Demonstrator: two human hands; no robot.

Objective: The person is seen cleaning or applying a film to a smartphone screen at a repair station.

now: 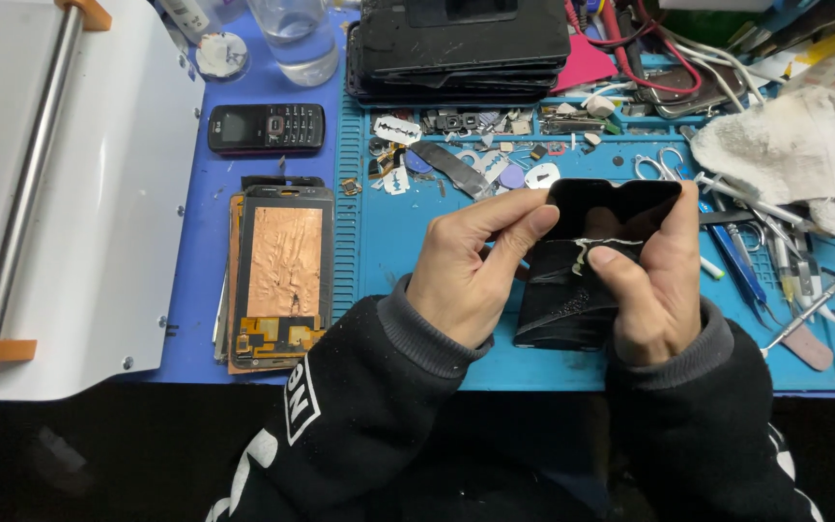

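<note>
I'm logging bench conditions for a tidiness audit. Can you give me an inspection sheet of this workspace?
Surface: blue repair mat on a blue table.
Job's things: black phone screen with whitish glue strands, held over the mat.
Clutter: razor blades, small parts, tweezers, crumpled white cloth, stack of dark panels, copper-backed display, small black keypad phone, clear glass.
Grippers: left hand and right hand both pinch the screen.
Cables: red and white leads at top right.
Surroundings: white machine with metal bar at left.
</note>
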